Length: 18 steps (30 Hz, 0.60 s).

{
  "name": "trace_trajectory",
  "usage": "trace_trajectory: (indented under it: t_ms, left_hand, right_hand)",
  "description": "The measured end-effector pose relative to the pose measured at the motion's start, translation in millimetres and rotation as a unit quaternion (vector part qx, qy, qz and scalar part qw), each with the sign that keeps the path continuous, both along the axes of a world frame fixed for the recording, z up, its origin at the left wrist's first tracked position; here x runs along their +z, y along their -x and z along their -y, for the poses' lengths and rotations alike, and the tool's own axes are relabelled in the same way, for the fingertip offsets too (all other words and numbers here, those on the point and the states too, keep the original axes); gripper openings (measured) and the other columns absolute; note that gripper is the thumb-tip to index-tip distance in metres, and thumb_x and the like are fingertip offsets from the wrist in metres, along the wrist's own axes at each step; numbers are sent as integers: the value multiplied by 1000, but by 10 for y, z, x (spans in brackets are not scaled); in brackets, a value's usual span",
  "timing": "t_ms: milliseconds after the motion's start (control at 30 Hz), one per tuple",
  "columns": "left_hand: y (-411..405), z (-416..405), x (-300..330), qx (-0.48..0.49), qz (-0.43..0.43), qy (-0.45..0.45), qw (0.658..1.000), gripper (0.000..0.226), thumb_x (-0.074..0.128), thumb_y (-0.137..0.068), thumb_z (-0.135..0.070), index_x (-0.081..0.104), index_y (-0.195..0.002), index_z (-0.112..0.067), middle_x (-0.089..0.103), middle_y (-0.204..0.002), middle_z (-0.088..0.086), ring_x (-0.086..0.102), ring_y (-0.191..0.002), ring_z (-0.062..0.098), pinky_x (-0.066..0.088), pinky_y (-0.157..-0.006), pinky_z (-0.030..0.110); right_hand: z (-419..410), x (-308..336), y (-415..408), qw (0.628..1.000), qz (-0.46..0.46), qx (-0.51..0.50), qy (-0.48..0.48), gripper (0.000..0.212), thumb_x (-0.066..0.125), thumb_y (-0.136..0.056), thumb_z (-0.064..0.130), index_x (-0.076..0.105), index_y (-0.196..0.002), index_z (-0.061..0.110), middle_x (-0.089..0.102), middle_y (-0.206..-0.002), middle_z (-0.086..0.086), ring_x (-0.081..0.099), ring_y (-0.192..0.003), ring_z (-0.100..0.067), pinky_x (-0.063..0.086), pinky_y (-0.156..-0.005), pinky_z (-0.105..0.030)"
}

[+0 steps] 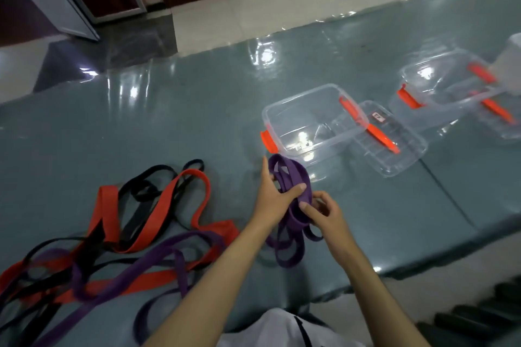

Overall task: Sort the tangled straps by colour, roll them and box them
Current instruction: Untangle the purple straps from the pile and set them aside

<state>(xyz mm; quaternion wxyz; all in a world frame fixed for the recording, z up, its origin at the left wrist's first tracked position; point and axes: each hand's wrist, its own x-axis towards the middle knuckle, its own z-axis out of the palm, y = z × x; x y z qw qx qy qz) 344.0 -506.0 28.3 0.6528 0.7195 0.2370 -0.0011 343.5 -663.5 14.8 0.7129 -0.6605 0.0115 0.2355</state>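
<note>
Head view: both hands grip purple strap [293,177] beside clear box [310,118].

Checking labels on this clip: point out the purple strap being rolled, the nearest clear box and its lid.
purple strap [290,175]: head view, top of the coil.
nearest clear box [307,93]: head view, far rim.
lid [394,160]: head view, ribbed clear panel.

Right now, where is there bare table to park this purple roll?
Bare table lies beyond the tangled straps and left of the open clear box. More lies right of both hands, nearer than the lid. The near left is crowded with straps. The purple roll sits in the hands.
</note>
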Motion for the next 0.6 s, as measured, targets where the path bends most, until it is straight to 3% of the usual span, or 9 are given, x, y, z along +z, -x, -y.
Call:
trace_trajectory:
  t_ms: [133,233,267,333,400,467,600]
  left_hand:
    - [-177,466,-83,-15,8,35,999,103,84,-88,-11,19,-166,-28,48,-154,9,58,-136,23,50,-114,46]
    - [-230,698,-192,-46,4,43,998,96,81,-93,-14,20,-166,-29,48,-151,0,63,-120,-9,55,-97,16]
    - [-237,761,-231,-53,0,48,997,93,80,-93,-13,23,-166,-28,51,-149,-3,64,-118,-11,55,-93,14]
    - [-231,867,-339,-68,-18,58,996,88,78,-95,-13,25,-164,-29,57,-141,-16,68,-121,5,59,-98,26]
    - [-244,912,-464,-78,-49,55,994,85,77,-96,-15,26,-162,-31,57,-131,-26,68,-118,4,58,-101,30]
    - [-271,890,-596,-97,-85,29,991,81,76,-97,-19,28,-160,-33,59,-133,-19,62,-115,-5,55,-102,23]
    - [-254,748,-783,-152,-143,-49,977,83,74,-98,-25,25,-164,-21,53,-149,0,50,-142,14,42,-113,26]
  right_hand:
    - [489,-21,-207,1000,6,-13,19,17,72,-98,7,69,-115,5,78,-105,-13,76,-94,-24,61,-77,-26]
    - [783,-76,-349,999,2,3,45,17,74,-96,10,71,-114,10,79,-105,-10,77,-96,-27,62,-77,-28]
    - [863,-100,-395,999,0,9,52,17,75,-96,11,71,-113,11,79,-105,-11,78,-95,-28,62,-78,-30]
    - [988,-164,-481,998,-8,18,61,17,75,-96,12,72,-113,12,79,-104,-11,78,-93,-28,62,-76,-29]
    - [1058,-256,-561,997,-18,26,76,18,76,-95,12,73,-113,13,80,-103,-8,78,-94,-26,62,-77,-29]
    - [1084,-399,-635,992,-13,27,124,17,78,-95,12,75,-111,16,80,-101,-1,77,-96,-22,63,-80,-31]
    - [1068,-695,-762,963,17,16,269,27,80,-93,13,74,-119,12,79,-106,-3,75,-100,-25,61,-89,-41]
